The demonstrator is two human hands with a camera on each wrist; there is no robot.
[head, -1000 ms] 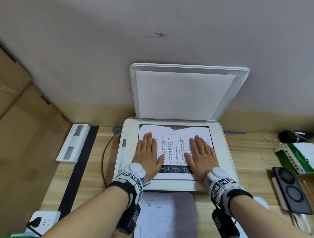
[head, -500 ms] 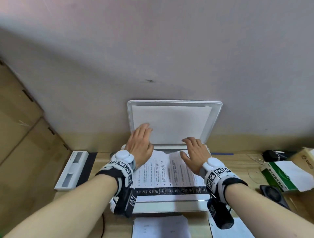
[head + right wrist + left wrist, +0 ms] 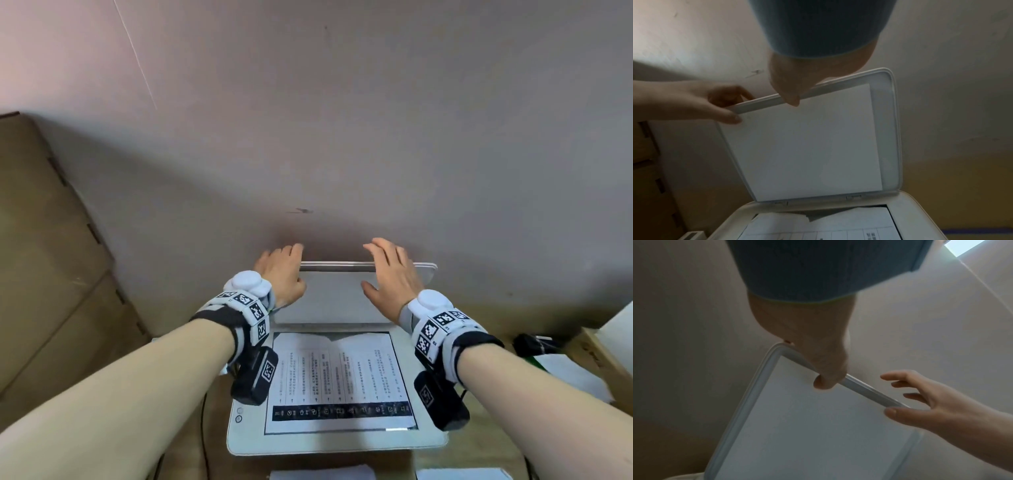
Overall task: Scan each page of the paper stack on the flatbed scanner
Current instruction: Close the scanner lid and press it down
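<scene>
Both hands are up at the top edge of the raised scanner lid (image 3: 337, 294). The left hand (image 3: 284, 274) grips that edge near its left corner, thumb on the white inner face and fingers curled over the back. The right hand (image 3: 390, 277) holds the same edge further right: its thumb presses the inner face and its fingers, spread and only loosely bent, reach over the rim.

Below the hands and well apart from them, a printed page (image 3: 337, 380) lies flat on the glass of the flatbed scanner (image 3: 329, 443), text side up, a dark band of icons along its near edge and an uneven far edge near the lid hinge. The scanner sits on the wooden table (image 3: 479, 455). Nearer than the scanner, at the bottom of the head view, more white sheets (image 3: 322, 474) lie on the table.
</scene>
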